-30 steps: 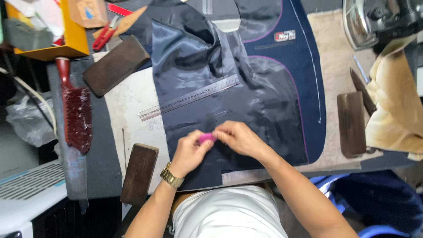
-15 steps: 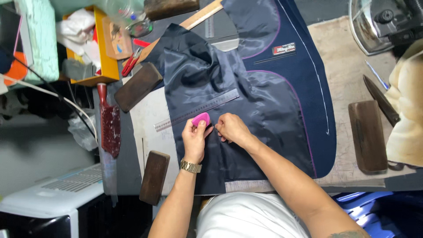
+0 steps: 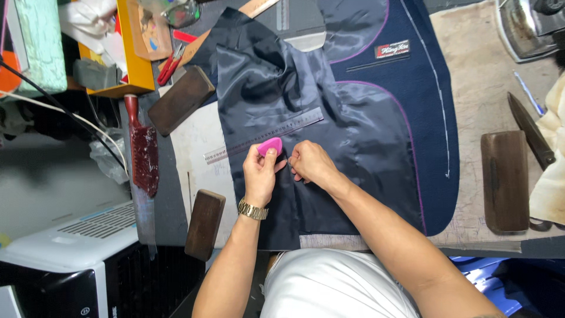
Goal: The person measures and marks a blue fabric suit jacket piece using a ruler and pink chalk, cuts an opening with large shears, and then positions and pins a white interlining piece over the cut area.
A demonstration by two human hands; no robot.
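Observation:
A dark navy jacket panel (image 3: 353,123) with shiny lining and purple piping lies spread on the worktable. A clear ruler (image 3: 265,139) rests slantwise across the lining. My left hand (image 3: 261,174), a gold watch on its wrist, pinches a pink piece of tailor's chalk (image 3: 270,145) just below the ruler. Right beside it, my right hand (image 3: 309,163) presses its fingertips onto the lining.
Wooden blocks lie at the upper left (image 3: 180,99), lower left (image 3: 204,224) and right (image 3: 504,180). A red brush (image 3: 143,150) lies by the table's left edge, red snips (image 3: 169,63) beside a yellow box (image 3: 132,53). Shears (image 3: 529,132) and an iron (image 3: 527,26) sit right.
Both hands have slid up the lining toward the ruler, the left carrying the pink chalk. The camera view has shifted, so the table appears further right.

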